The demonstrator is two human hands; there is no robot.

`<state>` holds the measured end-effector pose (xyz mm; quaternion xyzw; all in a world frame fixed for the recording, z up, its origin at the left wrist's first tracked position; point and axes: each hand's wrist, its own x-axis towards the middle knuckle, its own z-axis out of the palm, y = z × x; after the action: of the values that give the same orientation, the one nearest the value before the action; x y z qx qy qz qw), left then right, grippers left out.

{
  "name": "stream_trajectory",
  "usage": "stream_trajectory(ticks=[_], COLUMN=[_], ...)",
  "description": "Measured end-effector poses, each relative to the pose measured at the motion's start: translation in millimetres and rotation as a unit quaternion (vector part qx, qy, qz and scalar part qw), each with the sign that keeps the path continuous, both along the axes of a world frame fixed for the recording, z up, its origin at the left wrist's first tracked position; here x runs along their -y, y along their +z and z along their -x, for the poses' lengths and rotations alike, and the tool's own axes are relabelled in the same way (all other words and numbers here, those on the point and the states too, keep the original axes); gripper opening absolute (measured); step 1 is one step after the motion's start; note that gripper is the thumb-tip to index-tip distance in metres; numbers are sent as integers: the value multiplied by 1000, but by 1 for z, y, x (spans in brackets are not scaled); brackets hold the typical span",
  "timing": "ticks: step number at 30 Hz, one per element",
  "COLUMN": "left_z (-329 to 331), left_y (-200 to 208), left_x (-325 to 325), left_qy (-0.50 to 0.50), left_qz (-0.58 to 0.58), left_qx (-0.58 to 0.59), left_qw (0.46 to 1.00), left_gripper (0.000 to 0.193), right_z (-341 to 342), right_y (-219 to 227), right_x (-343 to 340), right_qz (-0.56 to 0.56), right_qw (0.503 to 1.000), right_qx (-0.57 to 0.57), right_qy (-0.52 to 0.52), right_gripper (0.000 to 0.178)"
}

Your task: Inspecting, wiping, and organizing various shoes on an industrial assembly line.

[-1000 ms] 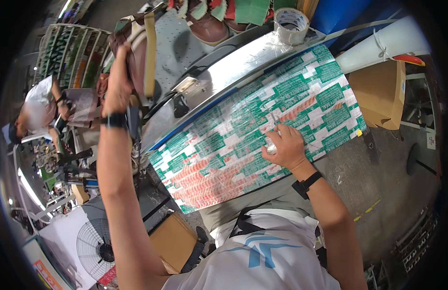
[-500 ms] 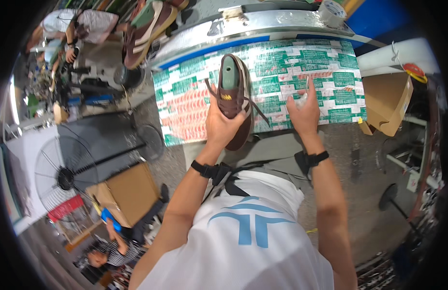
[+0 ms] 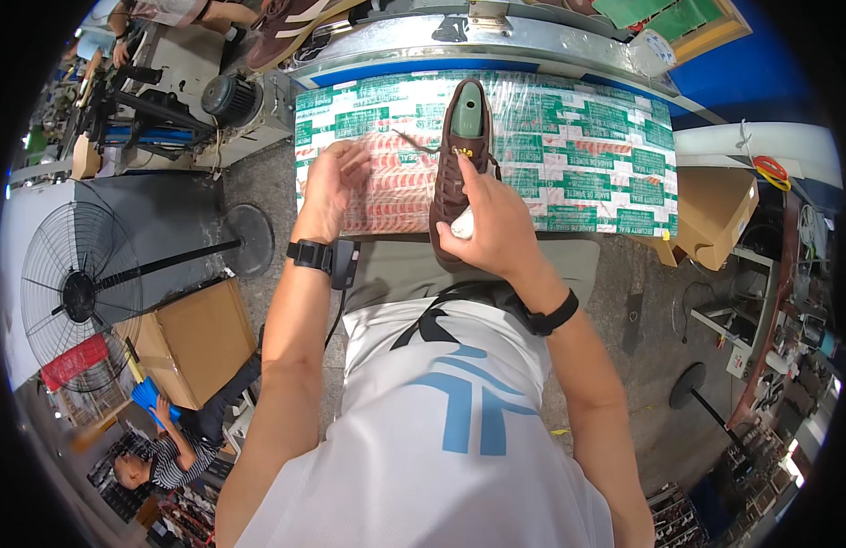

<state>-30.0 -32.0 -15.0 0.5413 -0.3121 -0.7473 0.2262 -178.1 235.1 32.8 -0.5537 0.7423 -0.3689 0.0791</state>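
A dark brown lace-up shoe (image 3: 449, 187) lies lengthwise on a work surface (image 3: 587, 137) covered in green, white and red printed tape under clear film. A green shoe last (image 3: 470, 108) fills its opening, and its dark laces trail to either side. My right hand (image 3: 503, 224) is over the shoe's laced part, its index finger reaching to the tongue. Tucked under those fingers is a small white wad (image 3: 463, 224), partly hidden. To the left of the shoe, apart from it, my left hand (image 3: 336, 178) is open with fingers loosely spread and nothing in them.
A metal conveyor edge (image 3: 386, 50) runs behind the surface, with other brown shoes (image 3: 290, 32) beyond it. An open cardboard box (image 3: 715, 215) stands at the right. On the left are a large fan (image 3: 79, 297), a motor (image 3: 231, 99) and another carton (image 3: 190, 342). A co-worker (image 3: 172, 452) is at lower left.
My left hand has let go of the shoe and moved left. My right hand has come from the right onto the shoe with the white wad. The shoe now rests on the surface.
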Motion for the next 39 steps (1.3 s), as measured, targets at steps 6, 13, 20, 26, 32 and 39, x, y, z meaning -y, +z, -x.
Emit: stream_trajectory(ticks=[6, 13, 20, 26, 32, 39], left_z=[72, 150, 153, 155, 155, 157], left_y=[8, 44, 49, 51, 59, 49], left_x=[-12, -6, -8, -5, -1, -7], left_qy=[-353, -566, -556, -577, -595, -574], left_qz=[413, 371, 403, 393, 334, 367], left_qx=[-3, 66, 109, 137, 120, 124], left_qw=[840, 734, 719, 703, 721, 722], left_gripper=[65, 88, 89, 86, 82, 91], right_z=[-9, 8, -38, -33, -73, -25], right_y=[11, 37, 27, 43, 34, 26], right_x=[-2, 12, 17, 5, 28, -23], right_qz=[-89, -79, -84, -111, -101, -15], right_qw=[994, 956, 955, 929, 969, 975], right_qx=[-57, 277, 272, 349, 200, 177], right_qy=[16, -53, -81, -47, 107, -132], right_gripper=[95, 76, 82, 83, 76, 91])
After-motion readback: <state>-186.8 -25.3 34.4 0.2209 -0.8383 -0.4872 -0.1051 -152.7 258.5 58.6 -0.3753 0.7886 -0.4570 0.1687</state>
